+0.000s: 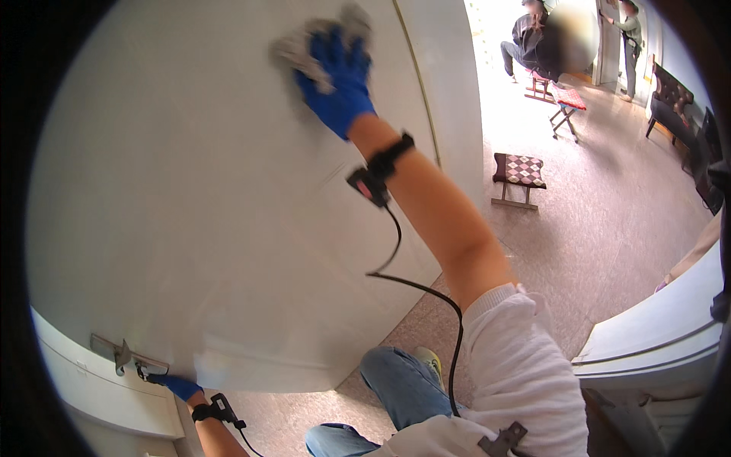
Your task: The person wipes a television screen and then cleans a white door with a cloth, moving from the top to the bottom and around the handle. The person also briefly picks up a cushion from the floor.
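Note:
A large whitish door (217,200) fills the left and middle of the head view. High on its face my right hand (337,80), in a blue glove, presses a greyish cloth (302,57) against the surface; hand and cloth are slightly blurred. Down at the lower left my left hand (177,385), also blue-gloved, is at the metal door handle (151,365) with its long plate. Its fingers are small in view, and I cannot tell how firmly they close on it. Black straps with small devices and cables sit on both wrists.
Folding stools stand on the speckled floor, the nearest with an argyle seat (524,170). Beyond, one person (531,34) sits and another person (631,45) stands by a doorway. A dark tufted bench (674,94) lines the right wall. A white panel edge (645,331) is at lower right.

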A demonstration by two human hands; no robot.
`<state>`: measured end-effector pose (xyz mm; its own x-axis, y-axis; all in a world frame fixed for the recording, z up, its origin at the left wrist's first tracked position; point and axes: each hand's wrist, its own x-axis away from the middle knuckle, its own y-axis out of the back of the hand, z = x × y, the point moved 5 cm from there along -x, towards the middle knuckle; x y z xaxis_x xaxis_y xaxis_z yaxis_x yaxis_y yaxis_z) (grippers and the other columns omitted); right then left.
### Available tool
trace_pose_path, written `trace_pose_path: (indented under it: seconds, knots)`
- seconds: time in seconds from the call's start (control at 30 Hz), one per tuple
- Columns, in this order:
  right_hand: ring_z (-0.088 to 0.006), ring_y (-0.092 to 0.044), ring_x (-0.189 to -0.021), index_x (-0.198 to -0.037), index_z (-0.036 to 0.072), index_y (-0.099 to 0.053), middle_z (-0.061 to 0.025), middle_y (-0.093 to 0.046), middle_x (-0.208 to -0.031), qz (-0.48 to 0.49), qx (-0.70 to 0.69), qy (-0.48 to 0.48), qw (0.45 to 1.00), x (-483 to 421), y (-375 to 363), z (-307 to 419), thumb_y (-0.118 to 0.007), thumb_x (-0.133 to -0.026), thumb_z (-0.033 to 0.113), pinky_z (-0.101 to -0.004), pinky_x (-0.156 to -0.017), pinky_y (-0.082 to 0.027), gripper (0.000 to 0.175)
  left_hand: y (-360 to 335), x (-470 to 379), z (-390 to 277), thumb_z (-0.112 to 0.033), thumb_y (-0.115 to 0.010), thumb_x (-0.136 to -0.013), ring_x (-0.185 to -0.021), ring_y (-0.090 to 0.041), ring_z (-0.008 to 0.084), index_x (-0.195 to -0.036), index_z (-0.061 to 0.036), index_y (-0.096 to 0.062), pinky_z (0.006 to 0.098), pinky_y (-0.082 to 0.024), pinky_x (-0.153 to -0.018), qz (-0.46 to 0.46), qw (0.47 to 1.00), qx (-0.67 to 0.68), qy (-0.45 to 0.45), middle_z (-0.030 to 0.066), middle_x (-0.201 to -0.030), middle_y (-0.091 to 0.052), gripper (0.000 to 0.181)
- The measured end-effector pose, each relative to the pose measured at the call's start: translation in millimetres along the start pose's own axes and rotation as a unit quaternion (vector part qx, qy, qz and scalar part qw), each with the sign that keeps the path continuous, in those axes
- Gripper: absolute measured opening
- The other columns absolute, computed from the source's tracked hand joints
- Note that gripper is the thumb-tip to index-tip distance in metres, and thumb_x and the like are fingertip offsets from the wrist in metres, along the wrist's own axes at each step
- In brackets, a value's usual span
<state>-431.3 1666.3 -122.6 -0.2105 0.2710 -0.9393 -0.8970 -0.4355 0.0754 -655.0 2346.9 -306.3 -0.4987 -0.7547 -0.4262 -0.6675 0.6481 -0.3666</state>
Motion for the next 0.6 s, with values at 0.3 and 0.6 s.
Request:
trace_pose_path:
  seconds: [0.3,0.6]
  knots:
    - [-0.0464,0.0,-0.154,-0.163,0.014,-0.016,-0.0163,-0.004,-0.17,0.001,-0.035,-0.17,0.985,65,4,-109,-0.046,-0.101,0.052,-0.0669,-0.118,-0.009,0.078,14,-15,11,-0.069,-0.03,-0.102,-0.147,-0.03,0.0322,-0.161,-0.0138,-0.024,0.0492,-0.023,-0.123,0.029,0.996,0.055,0.069,0.0104,-0.165,-0.026,0.081]
    - [-0.0183,-0.062,-0.096,-0.137,0.007,-0.05,-0.0089,-0.064,-0.11,-0.16,-0.317,-0.698,0.622,433,-47,-156,-0.057,-0.103,0.036,-0.0332,-0.088,-0.051,0.045,1,1,-7,-0.071,-0.031,-0.1,-0.148,-0.03,0.0342,-0.161,-0.0118,-0.024,0.0495,-0.019,-0.124,0.017,0.998,0.029,0.057,0.0105,-0.167,-0.022,0.085]
